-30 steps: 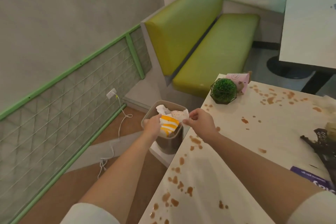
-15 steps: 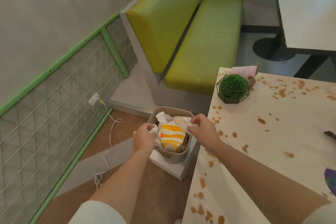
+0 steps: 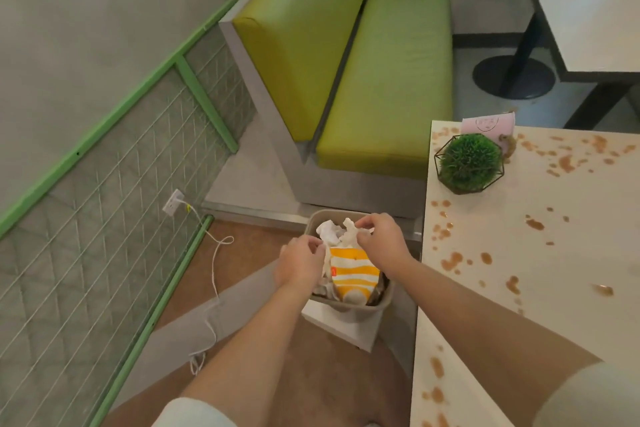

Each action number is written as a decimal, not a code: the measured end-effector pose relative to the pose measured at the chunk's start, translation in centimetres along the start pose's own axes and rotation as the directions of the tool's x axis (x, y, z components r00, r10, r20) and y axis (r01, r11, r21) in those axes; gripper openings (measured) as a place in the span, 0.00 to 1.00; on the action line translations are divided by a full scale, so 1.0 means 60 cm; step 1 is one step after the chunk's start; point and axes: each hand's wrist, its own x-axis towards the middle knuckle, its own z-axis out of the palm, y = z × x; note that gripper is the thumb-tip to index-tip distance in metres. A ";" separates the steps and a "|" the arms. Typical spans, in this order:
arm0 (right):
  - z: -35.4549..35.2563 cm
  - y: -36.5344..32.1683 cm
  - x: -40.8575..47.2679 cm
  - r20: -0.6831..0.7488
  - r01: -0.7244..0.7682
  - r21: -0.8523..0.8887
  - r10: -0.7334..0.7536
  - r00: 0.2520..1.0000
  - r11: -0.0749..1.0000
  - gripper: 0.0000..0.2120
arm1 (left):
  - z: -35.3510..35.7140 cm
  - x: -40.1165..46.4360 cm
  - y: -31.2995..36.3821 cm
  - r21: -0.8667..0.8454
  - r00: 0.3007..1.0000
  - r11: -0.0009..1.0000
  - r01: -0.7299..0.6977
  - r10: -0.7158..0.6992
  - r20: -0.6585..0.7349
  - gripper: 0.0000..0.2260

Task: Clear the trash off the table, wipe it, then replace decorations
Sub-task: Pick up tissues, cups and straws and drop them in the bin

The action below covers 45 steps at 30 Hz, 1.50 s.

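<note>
Green trim [image 3: 194, 87] runs along the quilted wall panel at far left; a white outlet [image 3: 173, 202] sits low on it, with a white cable [image 3: 214, 274] trailing onto the brown floor. Beyond stands a yellow-green booth seat [image 3: 384, 80].

Centre: a beige trash bin [image 3: 356, 305] stands on the floor just beside the counter's near-left edge. Inside it: crumpled white napkins [image 3: 329, 232] at the far side and an orange-and-white striped wrapper [image 3: 353, 270] nearer me.

My left hand [image 3: 299, 263] is over the bin's left rim, grip pinched on a white scrap of paper that hangs against the striped wrapper. My right hand [image 3: 379, 236] is over the bin's middle, fingers curled, grip pinched on a crumpled white napkin piece [image 3: 349, 230] above the other trash. Both forearms reach in from below; white sleeves show at the bottom edge.

Right: the white counter [image 3: 519, 288] is spattered with brown stains [image 3: 452, 260] across most of its surface. On its far-left corner sits a green ball plant in a black wire frame [image 3: 469, 163], and just behind it, touching or nearly so, a pink cup [image 3: 488, 123] on its side. A second table [image 3: 588, 3] stands well apart at upper right.
</note>
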 end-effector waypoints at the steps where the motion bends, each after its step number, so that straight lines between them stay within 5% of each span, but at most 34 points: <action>1: 0.000 0.005 -0.001 0.037 -0.001 -0.032 0.002 0.999 0.999 0.12 | -0.002 0.002 0.004 -0.027 1.000 1.000 -0.014 0.014 0.004 0.07; 6: -0.045 0.023 -0.019 0.088 -0.113 -0.023 0.115 0.989 0.993 0.14 | -0.018 -0.011 0.057 -0.106 0.992 0.988 -0.110 0.115 0.044 0.09; 24: -0.454 0.180 -0.079 -0.259 -0.133 0.245 0.197 0.946 0.960 0.05 | 0.094 -0.158 0.482 -0.140 0.896 0.914 -0.380 0.402 0.189 0.09; 35: -0.668 0.323 -0.023 -0.351 -0.129 0.062 0.142 0.925 0.990 0.11 | 0.227 -0.197 0.710 -0.107 0.865 0.882 -0.458 0.470 0.176 0.11; 45: -0.774 0.444 0.061 -0.349 -0.138 -0.076 0.103 0.931 0.988 0.13 | 0.379 -0.156 0.753 0.089 0.769 0.790 -0.606 0.554 0.320 0.16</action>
